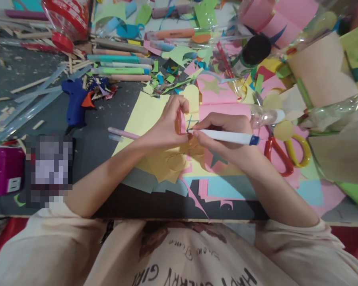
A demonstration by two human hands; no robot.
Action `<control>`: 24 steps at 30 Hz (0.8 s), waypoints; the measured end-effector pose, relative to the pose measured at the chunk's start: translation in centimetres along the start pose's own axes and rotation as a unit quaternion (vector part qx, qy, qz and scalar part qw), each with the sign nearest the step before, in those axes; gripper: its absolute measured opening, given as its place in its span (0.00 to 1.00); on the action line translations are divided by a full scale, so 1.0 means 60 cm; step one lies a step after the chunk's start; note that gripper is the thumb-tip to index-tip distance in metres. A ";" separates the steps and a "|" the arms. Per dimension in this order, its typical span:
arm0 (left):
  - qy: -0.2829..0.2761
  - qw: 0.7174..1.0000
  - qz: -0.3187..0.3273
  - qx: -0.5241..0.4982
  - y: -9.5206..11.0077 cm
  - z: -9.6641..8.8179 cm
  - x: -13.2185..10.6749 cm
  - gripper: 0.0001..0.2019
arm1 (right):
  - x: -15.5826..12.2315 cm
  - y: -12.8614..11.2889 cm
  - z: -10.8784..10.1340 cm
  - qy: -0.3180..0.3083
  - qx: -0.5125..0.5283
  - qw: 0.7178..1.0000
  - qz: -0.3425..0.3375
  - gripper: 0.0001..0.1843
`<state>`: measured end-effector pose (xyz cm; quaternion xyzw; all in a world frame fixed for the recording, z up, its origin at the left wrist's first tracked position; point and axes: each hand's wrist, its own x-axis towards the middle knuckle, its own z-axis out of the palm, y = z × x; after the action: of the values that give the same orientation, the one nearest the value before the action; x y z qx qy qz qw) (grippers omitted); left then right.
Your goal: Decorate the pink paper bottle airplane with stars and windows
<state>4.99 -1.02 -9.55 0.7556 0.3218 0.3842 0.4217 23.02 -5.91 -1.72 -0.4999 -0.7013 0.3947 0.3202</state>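
My left hand (167,127) pinches a small pink and orange paper piece (180,121), held upright over yellow paper sheets (146,115). My right hand (223,133) grips a white pen with a blue cap (226,137), its tip touching the small piece. Both hands meet above a pile of pink, yellow and blue paper cut-outs (214,186) on the dark table (98,147).
Red-and-yellow scissors (283,153) lie just right of my right hand. A blue glue gun (76,101) sits at left, markers (122,65) and paper scraps behind it. A pink pen (122,133) lies beside my left wrist. Clear bottles (325,111) and pink paper crowd the right.
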 end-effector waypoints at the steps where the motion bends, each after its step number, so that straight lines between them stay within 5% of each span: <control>1: -0.001 1.000 0.001 0.000 0.000 -0.001 0.000 0.26 | 0.000 0.001 -0.001 -0.005 -0.001 1.000 -0.005 0.07; 5: -0.005 1.000 -0.002 0.001 0.002 -0.004 -0.001 0.25 | 0.004 0.001 -0.009 0.008 -0.005 1.000 -0.012 0.07; 11: -0.004 1.000 -0.001 -0.013 0.003 -0.007 -0.002 0.24 | 0.009 0.007 -0.012 0.131 0.040 0.990 -0.029 0.04; 24: -0.013 0.999 -0.018 -0.023 0.006 -0.011 0.000 0.24 | 0.010 0.010 -0.009 0.109 -0.023 0.993 -0.036 0.06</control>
<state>4.49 -0.91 -9.01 0.7447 0.3206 0.3738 0.4503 23.55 -5.13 -1.95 -0.5214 -0.6890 0.3095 0.3970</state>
